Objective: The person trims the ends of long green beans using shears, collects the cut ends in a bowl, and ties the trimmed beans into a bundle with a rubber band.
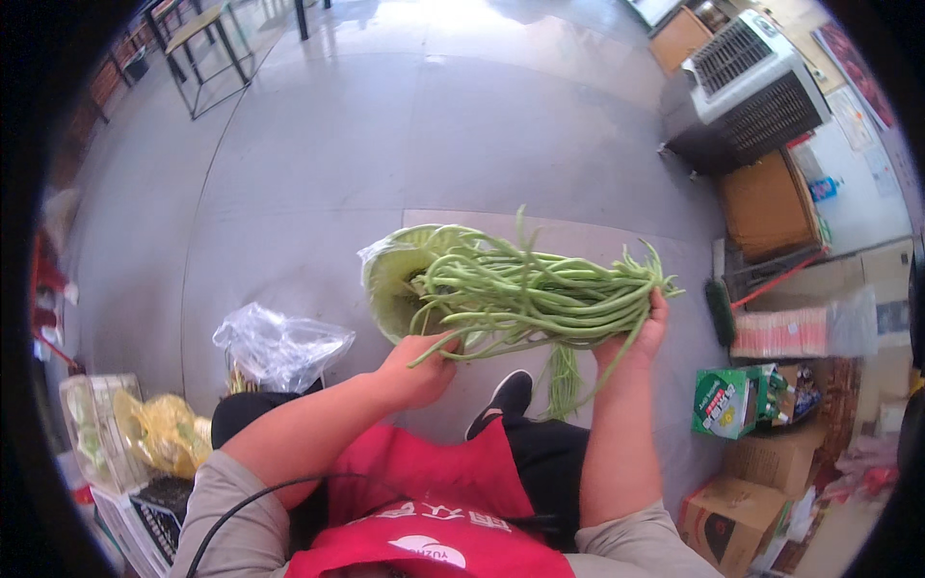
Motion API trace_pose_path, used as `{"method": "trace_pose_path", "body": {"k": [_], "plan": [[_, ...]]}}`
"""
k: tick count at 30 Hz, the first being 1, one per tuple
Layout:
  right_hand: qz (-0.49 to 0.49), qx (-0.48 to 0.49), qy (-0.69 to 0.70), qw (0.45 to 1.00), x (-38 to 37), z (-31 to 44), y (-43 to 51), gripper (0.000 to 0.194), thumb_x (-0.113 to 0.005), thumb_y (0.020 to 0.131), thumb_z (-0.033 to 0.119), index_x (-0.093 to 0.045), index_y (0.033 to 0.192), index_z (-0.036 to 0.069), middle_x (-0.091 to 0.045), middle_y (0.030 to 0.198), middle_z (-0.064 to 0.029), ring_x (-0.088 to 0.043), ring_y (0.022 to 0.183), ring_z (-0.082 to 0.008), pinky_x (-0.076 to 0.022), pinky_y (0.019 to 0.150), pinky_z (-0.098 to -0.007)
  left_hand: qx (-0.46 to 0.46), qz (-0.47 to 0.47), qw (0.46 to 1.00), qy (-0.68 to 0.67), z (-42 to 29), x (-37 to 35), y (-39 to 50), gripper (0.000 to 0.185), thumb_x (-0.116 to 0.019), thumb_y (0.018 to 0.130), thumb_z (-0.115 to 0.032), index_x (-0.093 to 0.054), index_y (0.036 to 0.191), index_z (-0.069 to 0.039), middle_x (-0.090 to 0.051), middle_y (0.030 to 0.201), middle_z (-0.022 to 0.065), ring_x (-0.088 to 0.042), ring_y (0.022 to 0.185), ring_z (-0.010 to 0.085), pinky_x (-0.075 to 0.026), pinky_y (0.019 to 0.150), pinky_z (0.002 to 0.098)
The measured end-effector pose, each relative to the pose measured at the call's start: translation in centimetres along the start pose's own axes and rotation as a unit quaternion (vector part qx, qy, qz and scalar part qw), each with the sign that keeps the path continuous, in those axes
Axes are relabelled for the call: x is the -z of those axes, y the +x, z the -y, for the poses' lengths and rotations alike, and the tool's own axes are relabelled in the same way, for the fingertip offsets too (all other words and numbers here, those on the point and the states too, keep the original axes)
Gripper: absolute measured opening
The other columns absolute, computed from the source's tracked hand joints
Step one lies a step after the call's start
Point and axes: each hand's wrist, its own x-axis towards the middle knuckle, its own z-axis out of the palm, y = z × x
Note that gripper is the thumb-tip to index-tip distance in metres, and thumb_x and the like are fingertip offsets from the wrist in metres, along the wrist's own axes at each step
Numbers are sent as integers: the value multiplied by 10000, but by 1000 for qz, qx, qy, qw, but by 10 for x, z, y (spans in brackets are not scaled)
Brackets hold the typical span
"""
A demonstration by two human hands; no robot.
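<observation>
A thick bunch of green long beans [542, 296] stretches sideways before me. My right hand [639, 332] grips its right end, where the bean tips gather. At the loose left ends, my left hand [423, 370] has its fingers closed around hanging beans; the fingertips are partly hidden. Beneath that end stands a round, pale green bin [386, 296] lined with clear plastic. Some dark and green scraps show inside it, and the bunch covers its right side. Another bundle of long beans [564, 383] hangs or lies lower, beside my shoe [509, 394]; I cannot tell which.
A clear plastic bag [282, 347] sits on the floor at left, near a crate [101, 433] and a yellow bag of produce [162, 433]. Cardboard boxes [737, 524], a green carton [726, 404] and a broom [719, 311] line the right side. An air cooler [751, 87] stands farther off.
</observation>
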Motion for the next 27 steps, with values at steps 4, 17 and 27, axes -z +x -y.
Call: {"method": "trace_pose_path", "body": {"k": [4,17,27], "plan": [[25,-11,33,999,3,2,-1,417,-502,992,426,-683,1162,91,-719,1176,-130,-672,1114,-341,-520,1025,-540,-14,-8,993,118,2,5,-1,137,-546,926,-123,-620,1027,-68,-680,953,238,-652,913,482,-524,778,562],[237,1,-105,966,-15,2,-42,432,-641,912,251,-595,1254,-9,-688,1060,-161,-701,919,-305,-601,839,-455,262,-6,919,294,35,79,21,387,-581,971,-145,-616,1330,-5,-664,1285,225,-678,1134,378,-553,966,459],[344,-10,-457,820,-35,-68,-123,796,-883,748,203,-520,1417,-29,-716,1221,-143,-696,1122,-246,-537,999,-380,-14,42,770,-637,-44,36,-22,753,-800,901,-343,-474,1480,12,-614,1366,93,-584,1254,211,-436,1111,364]]}}
